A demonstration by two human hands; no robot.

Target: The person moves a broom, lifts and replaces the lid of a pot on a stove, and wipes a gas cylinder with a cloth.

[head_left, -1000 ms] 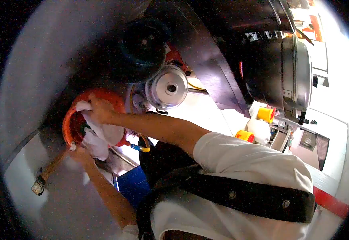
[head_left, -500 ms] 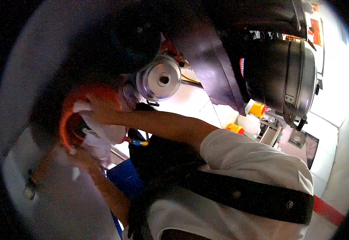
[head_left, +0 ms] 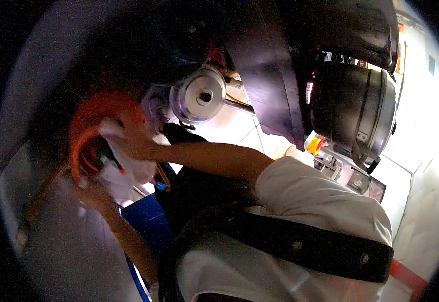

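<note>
White sheeting [head_left: 121, 180], in the head view, lies across the near side of an orange bucket [head_left: 98, 106]; the right hand [head_left: 133, 141] is closed around its bunched end; the left hand [head_left: 96, 196] curls, blurred, at the rim, its hold impossible to tell.

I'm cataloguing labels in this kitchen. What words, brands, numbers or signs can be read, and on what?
No text can be read.
Orange bucket and white material: no legible lettering; blurred.
Large metal pot: no legible lettering.
Yellow container: too small and blurred to tell.
</note>
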